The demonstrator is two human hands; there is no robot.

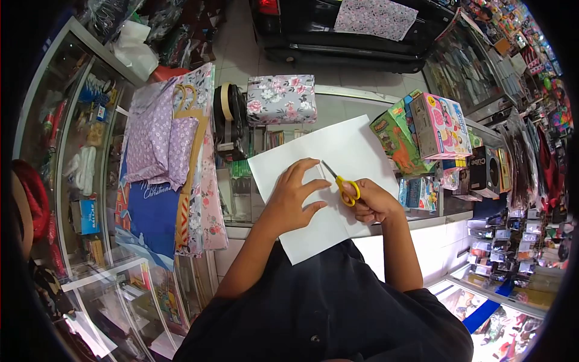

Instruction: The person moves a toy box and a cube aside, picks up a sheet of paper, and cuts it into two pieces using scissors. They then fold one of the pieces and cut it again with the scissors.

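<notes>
A large white sheet of paper (pixel 338 142) lies across the glass counter, its near corner reaching over my dark shirt. My left hand (pixel 294 202) rests on the left part of the sheet, palm down with fingers spread. In my right hand (pixel 375 204) is a pair of scissors (pixel 348 190) with yellow handles, my fingers in the loops. Their blades point up and left over the middle of the paper, the tips close to my left fingertips.
Beyond the sheet sits a flower-patterned wrapped box (pixel 281 99), beside a black tape dispenser (pixel 231 120). Toy boxes (pixel 441 127) stand at the right. Wrapping paper and gift bags (pixel 151 199) cover the left counter. A car (pixel 356 39) is behind.
</notes>
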